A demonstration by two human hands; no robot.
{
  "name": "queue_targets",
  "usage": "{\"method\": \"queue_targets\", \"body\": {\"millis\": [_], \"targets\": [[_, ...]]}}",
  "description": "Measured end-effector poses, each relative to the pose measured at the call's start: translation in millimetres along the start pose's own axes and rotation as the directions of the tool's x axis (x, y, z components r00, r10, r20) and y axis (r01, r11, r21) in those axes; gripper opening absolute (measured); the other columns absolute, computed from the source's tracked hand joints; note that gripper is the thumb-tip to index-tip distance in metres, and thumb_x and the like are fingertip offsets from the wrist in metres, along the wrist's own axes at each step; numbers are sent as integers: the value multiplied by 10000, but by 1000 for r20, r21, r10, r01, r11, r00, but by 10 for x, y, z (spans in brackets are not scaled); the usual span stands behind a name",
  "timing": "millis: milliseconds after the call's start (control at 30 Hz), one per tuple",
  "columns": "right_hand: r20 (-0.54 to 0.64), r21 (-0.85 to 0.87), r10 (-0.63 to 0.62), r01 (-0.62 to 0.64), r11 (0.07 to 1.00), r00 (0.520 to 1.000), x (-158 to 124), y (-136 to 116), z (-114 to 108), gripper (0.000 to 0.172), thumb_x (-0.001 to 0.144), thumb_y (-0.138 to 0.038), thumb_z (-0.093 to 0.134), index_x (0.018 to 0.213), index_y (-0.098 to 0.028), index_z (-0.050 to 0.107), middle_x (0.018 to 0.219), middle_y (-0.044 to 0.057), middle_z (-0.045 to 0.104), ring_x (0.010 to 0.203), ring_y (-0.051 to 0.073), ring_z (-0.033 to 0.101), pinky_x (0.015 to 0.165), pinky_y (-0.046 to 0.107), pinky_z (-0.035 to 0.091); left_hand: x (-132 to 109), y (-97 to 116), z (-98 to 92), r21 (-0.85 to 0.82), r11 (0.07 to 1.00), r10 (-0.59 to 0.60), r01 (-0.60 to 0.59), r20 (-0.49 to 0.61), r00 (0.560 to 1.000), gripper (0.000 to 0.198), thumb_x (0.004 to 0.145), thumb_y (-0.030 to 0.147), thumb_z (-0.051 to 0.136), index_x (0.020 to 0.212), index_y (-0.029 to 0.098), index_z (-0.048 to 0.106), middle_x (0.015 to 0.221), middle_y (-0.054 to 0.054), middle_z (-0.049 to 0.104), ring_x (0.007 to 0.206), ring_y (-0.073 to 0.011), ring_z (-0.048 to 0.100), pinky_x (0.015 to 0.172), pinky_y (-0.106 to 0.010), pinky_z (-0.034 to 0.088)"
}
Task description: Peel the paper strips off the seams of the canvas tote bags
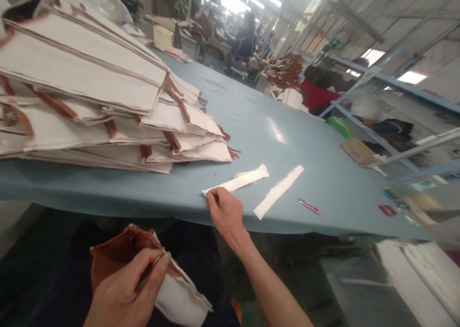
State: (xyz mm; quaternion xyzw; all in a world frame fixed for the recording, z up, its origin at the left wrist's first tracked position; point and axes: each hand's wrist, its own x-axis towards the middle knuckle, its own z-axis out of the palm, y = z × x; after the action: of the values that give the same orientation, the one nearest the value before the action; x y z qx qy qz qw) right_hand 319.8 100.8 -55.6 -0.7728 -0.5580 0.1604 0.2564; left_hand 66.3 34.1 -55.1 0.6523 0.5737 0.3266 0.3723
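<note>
My left hand (129, 284) pinches the edge of a cream fabric bag piece (183, 296) with a brown lining (111, 257), held over my lap below the table edge. On the table, my right hand (226, 209) has its fingers pressed together at the near end of a white strip stack (247, 177). Whether a strip is between those fingertips I cannot make out. A second group of white strips (278, 193) lies to the right of that hand. Farther right are small pink-handled thread snips (309, 206).
Stacked cream bags with brown straps (108, 102) fill the left of the blue-grey table (247, 116). A small red object (387, 210) lies near the right end. Blue metal shelving (388, 83) stands beyond. A person (244, 39) is in the background.
</note>
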Motion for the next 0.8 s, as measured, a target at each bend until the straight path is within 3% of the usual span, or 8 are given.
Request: {"method": "queue_targets", "body": {"millis": [167, 300, 400, 533, 633, 800], "targets": [[62, 211, 29, -42, 977, 998, 82, 146, -109, 324, 1091, -447, 602, 887, -244, 751, 728, -37, 687, 722, 187, 613, 690, 297, 404, 360, 105, 117, -25, 995, 100, -99, 75, 992, 290, 1041, 588, 677, 1044, 311, 763, 806, 11, 897, 725, -255, 882, 676, -266, 642], [107, 397, 14, -56, 916, 994, 145, 211, -190, 388, 1044, -544, 600, 827, -235, 688, 699, -41, 607, 700, 175, 560, 679, 297, 419, 684, 349, 261, 137, 970, 165, -198, 221, 961, 431, 1106, 484, 449, 1247, 218, 758, 751, -23, 860, 739, -281, 881, 695, -325, 619], [118, 522, 14, -74, 850, 993, 173, 255, -231, 460, 1010, -652, 624, 809, -239, 647, 681, -45, 567, 677, 163, 510, 660, 293, 425, 883, 512, 385, 220, 939, 184, -265, 327, 927, 512, 1126, 413, 420, 1461, 185, 733, 689, 8, 810, 717, -285, 857, 705, -336, 593], [123, 648, 42, -112, 754, 992, 183, 298, -220, 525, 939, -740, 716, 801, -239, 637, 651, -52, 561, 630, 145, 472, 619, 284, 414, 1093, 661, 587, 354, 869, 162, -346, 457, 875, 566, 1129, 291, 484, 1658, 177, 649, 876, -79, 896, 897, -334, 895, 816, -372, 623], [109, 715, 80, -134, 686, 991, 201, 335, -239, 534, 907, -745, 769, 798, -240, 636, 635, -53, 568, 603, 139, 478, 592, 277, 426, 1182, 753, 713, 468, 792, 109, -392, 523, 845, 567, 1114, 203, 489, 1648, 159, 675, 1028, -189, 918, 1000, -412, 903, 877, -453, 658], [11, 794, 193, -126, 595, 981, 354, 525, -535, 464, 937, -661, 830, 845, -231, 680, 716, -27, 654, 674, 147, 586, 584, 242, 486, 1192, 882, 761, 577, 686, 39, -443, 579, 814, 607, 1121, 153, 439, 1692, 133, 646, 1076, -252, 912, 1050, -484, 904, 896, -545, 688]]}}
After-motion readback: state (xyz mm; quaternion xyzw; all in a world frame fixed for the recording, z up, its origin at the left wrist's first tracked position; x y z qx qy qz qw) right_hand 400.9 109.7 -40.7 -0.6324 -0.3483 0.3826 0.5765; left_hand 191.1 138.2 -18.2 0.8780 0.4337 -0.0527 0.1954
